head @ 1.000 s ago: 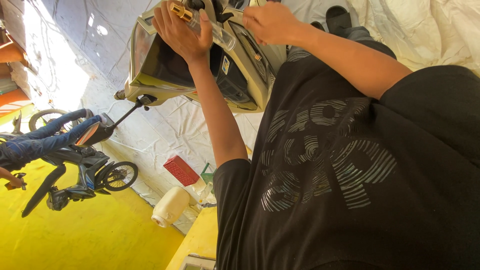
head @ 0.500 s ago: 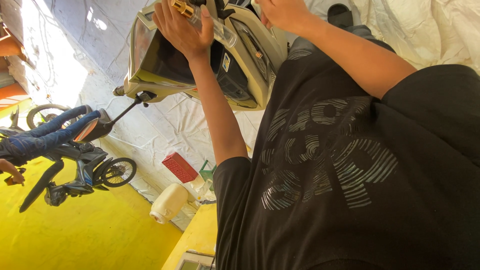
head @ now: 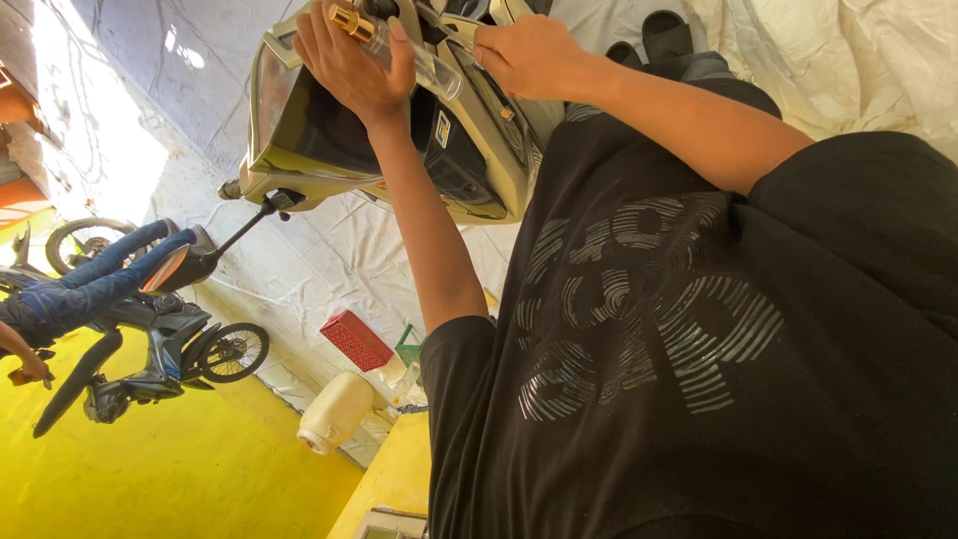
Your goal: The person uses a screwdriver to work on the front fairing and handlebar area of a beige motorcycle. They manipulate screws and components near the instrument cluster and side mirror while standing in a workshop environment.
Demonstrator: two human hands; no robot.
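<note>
A beige scooter front point(head: 299, 165) with a dark glossy panel fills the upper middle. My left hand point(head: 349, 60) presses on its top edge and is wrapped around a clear tube point(head: 424, 68) with a brass-coloured cap. My right hand point(head: 529, 55) sits just right of the tube's end, fingers curled into a dark gap in the scooter's body; what lies under those fingers is hidden. A mirror on a thin black stalk point(head: 185, 265) sticks out from the scooter's lower left. My black printed shirt point(head: 699, 349) covers the lower right.
A parked motorcycle point(head: 150, 349) stands at the left with another person's legs in blue jeans point(head: 90, 284) over it. A red crate point(head: 354, 339) and a white jerrycan point(head: 334, 409) lie near a yellow surface point(head: 180, 469). A white tarpaulin point(head: 858, 60) spreads behind.
Both hands stay on the scooter's top. My right hand has shifted slightly toward the tube, and the view has drifted a little.
</note>
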